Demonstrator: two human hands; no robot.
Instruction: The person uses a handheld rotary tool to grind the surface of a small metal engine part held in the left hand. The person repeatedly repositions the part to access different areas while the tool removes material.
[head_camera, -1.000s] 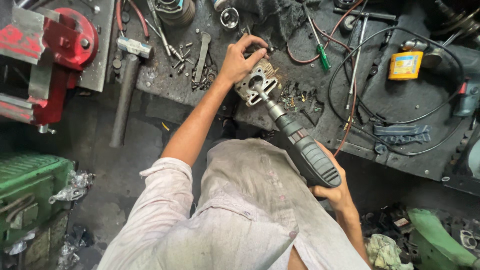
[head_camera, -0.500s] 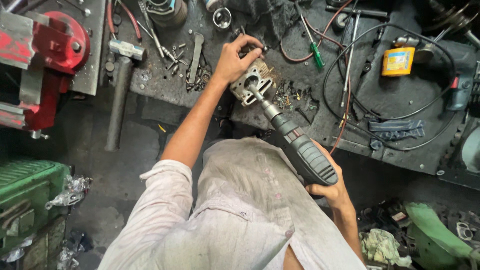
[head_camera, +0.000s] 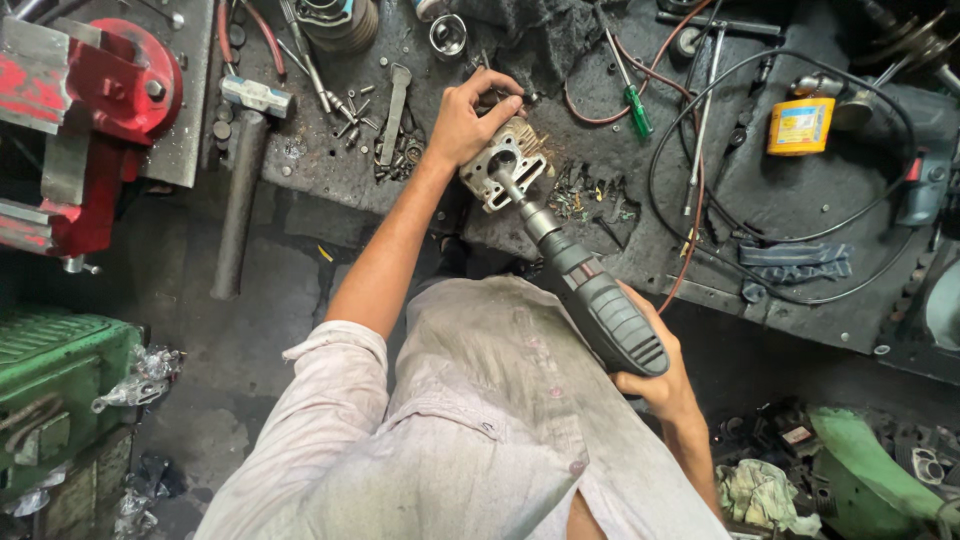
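Observation:
My left hand (head_camera: 470, 118) grips the top of a grey finned engine cylinder (head_camera: 506, 164) that rests on the greasy workbench (head_camera: 620, 200). My right hand (head_camera: 655, 385) holds the rear of a dark grey power tool (head_camera: 590, 295), a long straight grinder-like body. The tool's metal nose reaches into the bore of the cylinder. Rusty debris lies on the bench just right of the cylinder.
A red bench vise (head_camera: 90, 110) stands at the left, a hammer (head_camera: 240, 170) beside it. Loose bolts, a wrench (head_camera: 392, 110), a green-handled screwdriver (head_camera: 632, 95), a yellow tin (head_camera: 800, 125), black cables and another power tool (head_camera: 925, 160) lie on the bench. A green machine (head_camera: 50, 390) sits lower left.
The view has shifted a little. My left hand stays on the cylinder and the tool remains in its bore; no clear movement of either.

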